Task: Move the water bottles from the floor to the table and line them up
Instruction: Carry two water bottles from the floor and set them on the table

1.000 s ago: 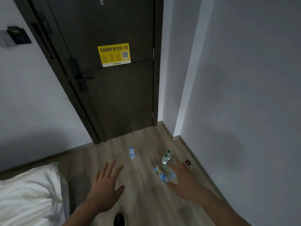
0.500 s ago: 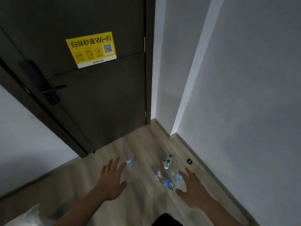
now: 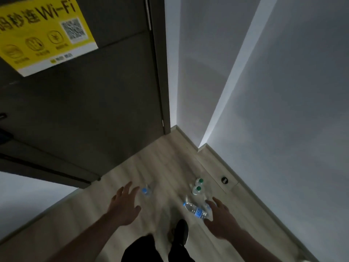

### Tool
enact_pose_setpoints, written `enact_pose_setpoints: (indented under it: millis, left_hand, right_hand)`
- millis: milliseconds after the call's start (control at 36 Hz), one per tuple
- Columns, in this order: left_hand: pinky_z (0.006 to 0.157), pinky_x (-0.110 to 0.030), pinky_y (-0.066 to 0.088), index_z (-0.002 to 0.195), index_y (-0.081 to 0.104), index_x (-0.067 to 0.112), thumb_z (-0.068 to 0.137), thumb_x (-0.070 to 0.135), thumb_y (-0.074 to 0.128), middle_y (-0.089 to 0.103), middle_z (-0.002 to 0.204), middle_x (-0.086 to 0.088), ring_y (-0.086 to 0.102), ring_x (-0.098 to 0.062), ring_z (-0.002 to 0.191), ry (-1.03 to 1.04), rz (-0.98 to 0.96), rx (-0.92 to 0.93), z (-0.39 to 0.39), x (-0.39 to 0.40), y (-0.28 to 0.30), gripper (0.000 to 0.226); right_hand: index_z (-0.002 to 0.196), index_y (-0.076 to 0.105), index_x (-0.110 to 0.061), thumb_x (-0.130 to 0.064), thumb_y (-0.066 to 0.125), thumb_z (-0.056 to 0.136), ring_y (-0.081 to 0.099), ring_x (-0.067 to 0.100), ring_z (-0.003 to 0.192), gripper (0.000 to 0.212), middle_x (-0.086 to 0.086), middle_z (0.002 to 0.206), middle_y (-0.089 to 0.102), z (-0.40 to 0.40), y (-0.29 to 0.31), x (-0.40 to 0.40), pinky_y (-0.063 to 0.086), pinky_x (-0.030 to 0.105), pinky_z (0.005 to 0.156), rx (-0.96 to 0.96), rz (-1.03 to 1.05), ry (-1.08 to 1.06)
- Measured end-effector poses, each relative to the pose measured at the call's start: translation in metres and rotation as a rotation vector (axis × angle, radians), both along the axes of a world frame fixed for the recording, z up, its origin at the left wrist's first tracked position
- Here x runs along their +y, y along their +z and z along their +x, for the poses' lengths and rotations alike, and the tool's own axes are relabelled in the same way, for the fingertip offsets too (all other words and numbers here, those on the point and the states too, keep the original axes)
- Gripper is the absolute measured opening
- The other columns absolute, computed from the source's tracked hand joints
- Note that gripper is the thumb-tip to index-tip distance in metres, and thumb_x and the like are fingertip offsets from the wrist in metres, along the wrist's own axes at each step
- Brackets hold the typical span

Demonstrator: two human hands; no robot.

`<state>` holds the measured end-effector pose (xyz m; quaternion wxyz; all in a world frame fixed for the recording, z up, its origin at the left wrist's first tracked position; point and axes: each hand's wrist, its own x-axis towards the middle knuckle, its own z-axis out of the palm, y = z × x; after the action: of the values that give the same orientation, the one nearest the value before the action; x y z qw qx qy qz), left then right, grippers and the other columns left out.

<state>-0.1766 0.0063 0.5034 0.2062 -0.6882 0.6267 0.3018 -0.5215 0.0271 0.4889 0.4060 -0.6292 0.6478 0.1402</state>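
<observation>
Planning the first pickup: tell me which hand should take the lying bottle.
Right. The right hand hovers open just beside the lying bottle; the left hand reaches toward the standing blue-capped bottle.

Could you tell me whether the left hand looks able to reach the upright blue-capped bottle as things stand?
Probably yes: the left hand is open, its fingertips just short of the blue-capped bottle, with only bare floor between them.

Dark brown door [image 3: 94, 110] with a yellow Wi-Fi sticker carrying a QR code [image 3: 45, 35], pale grey walls [image 3: 292, 110], light wood-plank floor [image 3: 160, 167] with matching skirting board [image 3: 251, 178], small round black floor fitting [image 3: 224, 180] near the skirting, black shoe [image 3: 182, 232], dark trousers [image 3: 143, 250]
</observation>
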Motion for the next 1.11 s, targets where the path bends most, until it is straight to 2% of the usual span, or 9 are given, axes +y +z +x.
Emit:
enact_pose_setpoints:
  millis: [194,389,500,667,750,806,889,972,1111]
  left_hand:
    - [0.103,-0.037,0.041,0.155,0.02,0.028,0.096,0.044,0.052,0.005,0.163,-0.002,0.032,-0.028,0.139,-0.018,0.096,0.016,0.012,-0.069,-0.108,0.068]
    - [0.098,-0.036,0.044,0.149,0.026,0.028,0.095,0.045,0.053,0.009,0.159,-0.003,0.046,-0.03,0.126,-0.096,0.196,-0.036,0.014,-0.111,-0.265,0.063]
    - [0.097,-0.037,0.042,0.153,0.019,0.028,0.094,0.048,0.054,0.001,0.162,-0.002,0.046,-0.028,0.125,-0.216,0.206,-0.127,0.022,-0.113,-0.364,0.071]
    - [0.093,-0.034,0.044,0.157,0.008,0.03,0.094,0.05,0.052,-0.003,0.164,-0.003,0.049,-0.025,0.124,-0.263,0.198,-0.185,0.049,-0.106,-0.493,0.079]
    - [0.082,-0.035,0.05,0.153,0.022,0.03,0.089,0.052,0.057,0.018,0.159,-0.001,0.061,-0.023,0.107,-0.266,0.091,-0.165,0.067,-0.098,-0.549,0.077]
    - [0.064,-0.036,0.054,0.143,0.04,0.028,0.081,0.044,0.072,0.039,0.147,-0.002,0.068,-0.025,0.081,-0.263,0.023,-0.073,0.077,-0.092,-0.576,0.072]
    - [0.043,-0.03,0.048,0.125,0.053,0.023,0.074,0.028,0.081,0.054,0.132,-0.003,0.064,-0.024,0.053,-0.311,-0.107,0.067,0.087,-0.088,-0.602,0.059]
    - [0.042,-0.027,0.044,0.122,0.06,0.026,0.088,0.035,0.054,0.056,0.134,0.002,0.063,-0.02,0.05,-0.378,-0.227,0.174,0.088,-0.093,-0.613,0.036]
    - [0.042,-0.025,0.039,0.12,0.064,0.028,0.101,0.054,0.015,0.055,0.135,0.01,0.063,-0.017,0.049,-0.394,-0.256,0.213,0.095,-0.094,-0.619,0.058]
  right_hand:
    - [0.152,0.029,-0.03,-0.033,0.057,0.093,0.039,0.022,0.14,0.065,-0.005,0.16,0.025,0.026,-0.096,-0.046,0.039,0.033,0.109,0.019,0.096,-0.023]
    - [0.152,0.031,-0.031,-0.037,0.051,0.096,0.04,0.02,0.138,0.06,-0.007,0.157,0.03,0.047,-0.251,-0.061,0.04,0.033,0.107,0.115,0.217,-0.121]
    - [0.152,0.03,-0.031,-0.042,0.047,0.098,0.04,0.021,0.138,0.058,-0.005,0.156,0.031,0.059,-0.353,-0.058,0.039,0.033,0.109,0.143,0.279,-0.176]
    - [0.154,0.022,-0.028,-0.031,0.053,0.095,0.048,0.026,0.131,0.067,0.001,0.154,0.032,0.072,-0.491,-0.055,0.045,0.038,0.103,0.241,0.34,-0.197]
    - [0.155,0.019,-0.027,-0.025,0.057,0.091,0.051,0.029,0.13,0.074,0.003,0.157,0.026,0.071,-0.551,-0.057,0.046,0.037,0.099,0.261,0.326,-0.266]
    - [0.156,0.016,-0.026,-0.025,0.059,0.091,0.048,0.031,0.133,0.078,0.005,0.161,0.019,0.07,-0.583,-0.056,0.045,0.038,0.1,0.28,0.325,-0.296]
    - [0.157,0.015,-0.024,-0.024,0.061,0.089,0.045,0.033,0.136,0.082,0.006,0.163,0.015,0.068,-0.622,-0.057,0.045,0.041,0.103,0.293,0.32,-0.308]
    - [0.155,0.017,-0.024,-0.02,0.062,0.087,0.048,0.033,0.133,0.081,0.006,0.161,0.017,0.065,-0.648,-0.059,0.048,0.041,0.1,0.318,0.343,-0.276]
    - [0.151,0.022,-0.023,-0.004,0.06,0.085,0.06,0.026,0.117,0.079,0.004,0.155,0.027,0.059,-0.68,-0.059,0.055,0.036,0.085,0.391,0.301,-0.228]
